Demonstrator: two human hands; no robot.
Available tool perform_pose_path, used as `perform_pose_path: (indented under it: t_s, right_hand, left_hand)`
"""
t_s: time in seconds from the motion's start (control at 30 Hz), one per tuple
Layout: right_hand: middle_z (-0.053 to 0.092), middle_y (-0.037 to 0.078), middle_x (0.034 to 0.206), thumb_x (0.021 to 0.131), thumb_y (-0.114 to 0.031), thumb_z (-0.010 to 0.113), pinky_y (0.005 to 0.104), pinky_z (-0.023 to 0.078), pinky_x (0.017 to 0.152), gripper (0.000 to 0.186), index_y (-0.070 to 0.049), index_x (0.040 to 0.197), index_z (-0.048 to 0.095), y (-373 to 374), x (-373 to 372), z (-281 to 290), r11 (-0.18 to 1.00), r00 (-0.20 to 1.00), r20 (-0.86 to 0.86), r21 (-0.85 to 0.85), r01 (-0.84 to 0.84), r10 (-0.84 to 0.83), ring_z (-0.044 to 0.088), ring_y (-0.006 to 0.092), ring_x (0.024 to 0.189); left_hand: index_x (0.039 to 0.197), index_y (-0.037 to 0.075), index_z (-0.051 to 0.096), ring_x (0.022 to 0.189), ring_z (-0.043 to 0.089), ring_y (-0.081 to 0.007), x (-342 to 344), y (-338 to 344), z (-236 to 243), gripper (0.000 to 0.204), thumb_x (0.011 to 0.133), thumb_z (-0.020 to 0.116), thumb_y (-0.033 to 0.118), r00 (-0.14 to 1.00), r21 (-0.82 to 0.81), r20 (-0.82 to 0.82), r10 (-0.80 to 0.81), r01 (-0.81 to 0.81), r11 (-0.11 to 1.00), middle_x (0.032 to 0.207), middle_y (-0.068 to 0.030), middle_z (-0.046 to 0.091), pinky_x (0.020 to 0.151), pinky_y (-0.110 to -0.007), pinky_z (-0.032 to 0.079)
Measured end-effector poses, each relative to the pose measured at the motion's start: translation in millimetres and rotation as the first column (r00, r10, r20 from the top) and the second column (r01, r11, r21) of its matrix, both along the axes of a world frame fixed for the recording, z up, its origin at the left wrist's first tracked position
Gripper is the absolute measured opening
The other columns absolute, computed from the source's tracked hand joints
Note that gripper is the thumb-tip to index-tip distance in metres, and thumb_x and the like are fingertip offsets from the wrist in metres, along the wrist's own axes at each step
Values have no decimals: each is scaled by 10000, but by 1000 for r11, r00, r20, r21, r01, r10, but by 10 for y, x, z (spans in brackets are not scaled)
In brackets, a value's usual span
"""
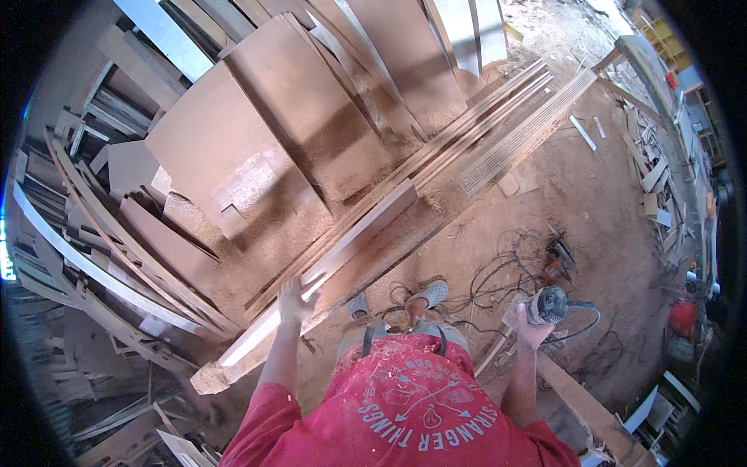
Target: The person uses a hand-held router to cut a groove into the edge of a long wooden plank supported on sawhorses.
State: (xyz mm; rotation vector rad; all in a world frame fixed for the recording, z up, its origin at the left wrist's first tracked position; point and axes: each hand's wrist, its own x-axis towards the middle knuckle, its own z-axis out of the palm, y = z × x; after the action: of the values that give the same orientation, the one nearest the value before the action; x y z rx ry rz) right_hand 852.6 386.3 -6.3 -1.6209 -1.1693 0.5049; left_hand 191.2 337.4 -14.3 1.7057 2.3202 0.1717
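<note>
My left hand point(293, 306) grips a narrow wooden board point(367, 231) lying along a long wooden bench point(420, 249), where a pale strip point(250, 339) shows below the hand. My right hand point(529, 330), off the bench to the lower right, holds a corded hand power tool point(548, 306) with a round dark top. Long thin strips point(481, 113) lie beside the board among sawdust.
Large sheets point(311, 128) stand beyond the bench, with curved offcuts point(109, 249) at left. Tangled cables point(498, 272) and another power tool point(558, 261) lie on the dusty floor near my feet point(428, 294). Scrap wood point(654, 175) piles at right; a beam point(583, 405) lies lower right.
</note>
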Motion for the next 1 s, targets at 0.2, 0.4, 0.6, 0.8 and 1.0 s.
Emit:
perform_pose_path:
  t_s: [0.2,0.4,0.6,0.8,1.0]
  right_hand:
    - [773,121,1285,744,-153,1018,414,570,1089,719,-17,1382,713,-58,-135,30,998,999,-3,-56,35,-35,741,240,1187]
    - [750,121,1329,771,-98,1005,413,558,1107,739,17,1421,672,-172,-479,212,995,999,-20,86,40,-38,719,230,1207]
    - [750,93,1245,860,-108,930,386,577,1022,563,4,1361,700,-302,-636,350,1000,997,-72,17,2,0,719,195,1108]
    - [721,96,1321,802,10,956,400,578,1064,725,-5,1451,635,-310,-598,308,1000,997,-81,-8,-3,2,711,204,1177]
    - [685,115,1404,791,27,961,410,553,1122,890,-33,1556,510,-373,-458,151,998,988,-156,61,14,-4,683,215,1255]
  left_hand:
    - [1395,110,668,1342,657,-399,-184,209,162,464,989,803,288,911,-380,336,240,-102,919,1386,-178,743,1161,-610,437]
    - [1655,183,559,1630,440,-382,302,-466,55,657,1023,735,224,977,42,179,-116,110,993,1746,-190,493,1379,-598,243]
    - [1654,137,544,1649,382,-437,496,-656,59,671,1020,748,222,966,41,172,-191,187,982,1770,-172,451,1387,-588,247]
    - [1568,79,599,1518,540,-388,681,222,29,550,1029,700,133,898,250,260,-356,293,923,1649,-160,590,1303,-556,384]
    - [1584,124,614,1609,446,-351,1435,2000,1,563,1021,638,116,745,292,13,-667,636,715,1660,-117,596,1329,-527,350]
